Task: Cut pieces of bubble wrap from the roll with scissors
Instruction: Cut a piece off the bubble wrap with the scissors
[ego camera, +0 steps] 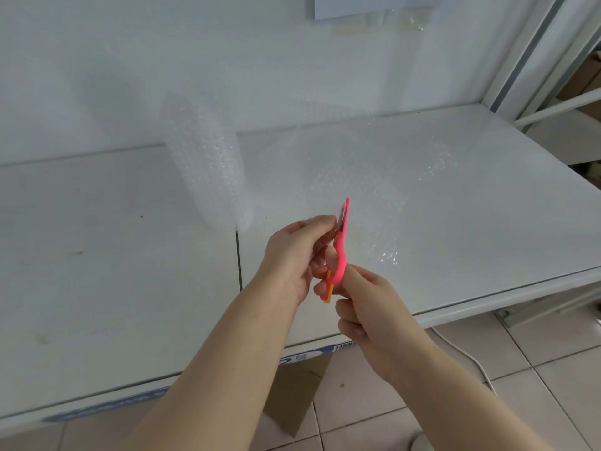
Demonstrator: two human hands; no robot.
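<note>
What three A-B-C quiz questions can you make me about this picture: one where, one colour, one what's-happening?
1. Where is the bubble wrap roll? A. on the table B. on the floor C. in a box
2. What colour are the scissors? A. blue B. green C. pink
3. What are the scissors doing? A. lying down B. being held by both hands C. hanging up

Answers: 1 A, it lies on the white tabletop. 2 C, the plastic is mostly bright pink. 3 B, the left hand pinches the blade end and the right hand grips the handle.
</note>
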